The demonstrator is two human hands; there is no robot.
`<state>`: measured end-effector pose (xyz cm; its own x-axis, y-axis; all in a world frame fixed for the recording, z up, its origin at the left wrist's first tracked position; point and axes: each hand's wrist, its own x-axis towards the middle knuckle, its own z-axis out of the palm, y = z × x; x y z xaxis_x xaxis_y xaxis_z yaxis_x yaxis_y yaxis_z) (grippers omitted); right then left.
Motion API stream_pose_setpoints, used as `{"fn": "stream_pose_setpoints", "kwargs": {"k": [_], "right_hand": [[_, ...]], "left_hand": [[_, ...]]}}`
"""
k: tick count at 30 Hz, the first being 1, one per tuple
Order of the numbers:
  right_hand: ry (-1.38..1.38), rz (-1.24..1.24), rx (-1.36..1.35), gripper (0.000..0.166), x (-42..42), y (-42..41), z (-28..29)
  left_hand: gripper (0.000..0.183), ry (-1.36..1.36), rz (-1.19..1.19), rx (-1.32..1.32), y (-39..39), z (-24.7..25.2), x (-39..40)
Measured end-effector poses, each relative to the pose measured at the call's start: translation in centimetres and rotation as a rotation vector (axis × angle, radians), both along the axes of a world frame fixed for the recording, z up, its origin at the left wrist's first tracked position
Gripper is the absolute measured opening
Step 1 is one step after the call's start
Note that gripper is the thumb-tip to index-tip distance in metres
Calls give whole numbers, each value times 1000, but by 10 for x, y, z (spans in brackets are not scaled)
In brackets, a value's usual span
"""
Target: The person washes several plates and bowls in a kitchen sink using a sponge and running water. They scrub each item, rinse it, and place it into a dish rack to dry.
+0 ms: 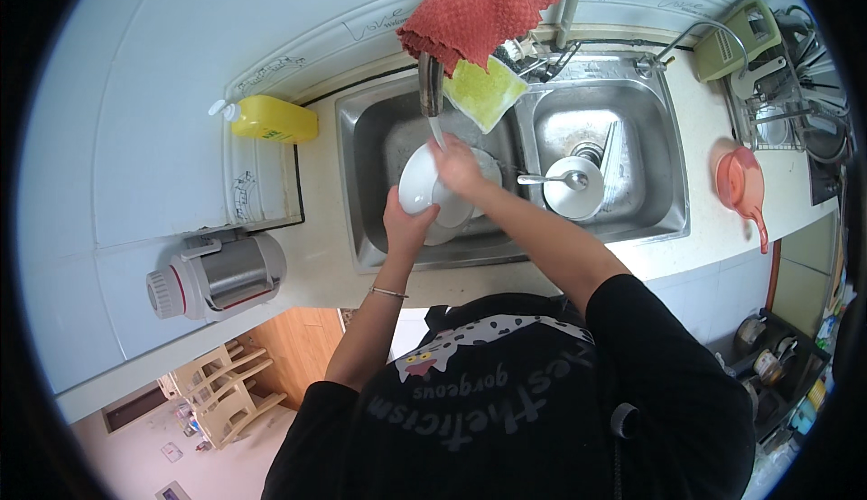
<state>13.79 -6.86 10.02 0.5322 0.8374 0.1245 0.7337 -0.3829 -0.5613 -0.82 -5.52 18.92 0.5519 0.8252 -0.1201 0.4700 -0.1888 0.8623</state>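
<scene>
In the left basin of a steel double sink (369,229), my left hand (408,219) grips the rim of a white dish (416,178), tilted under the faucet (431,87). Water runs onto my right hand (455,164), which lies against the dish's surface; its fingers are partly hidden by the stream and the hand itself. More white dishes (450,229) sit just below and behind in the same basin. In the right basin are a white bowl (565,205) with a metal spoon (576,179) across it, and several pale chopsticks (612,154) beside it.
A red cloth (481,5) drapes over the faucet, with a yellow-green scouring cloth (484,90) on the sink divider. A yellow soap bottle (278,119) and a thermos jug (237,273) stand left. To the right are a pink ladle (739,178), a small curved tap (650,65) and a dish rack (779,117).
</scene>
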Motion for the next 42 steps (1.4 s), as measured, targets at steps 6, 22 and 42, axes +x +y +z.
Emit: {"fn": "stream_pose_setpoints", "kwargs": {"k": [6,22,42], "right_hand": [[295,282,229,32,-26,-3,64],[840,-414,22,44,-5,-4,-6],[82,212,331,43,-45,-72,56]], "left_hand": [[45,-44,66,68,-6,-8,0],[44,-178,243,-122,-4,16,17],[45,-679,650,-857,31,-55,-6]]}}
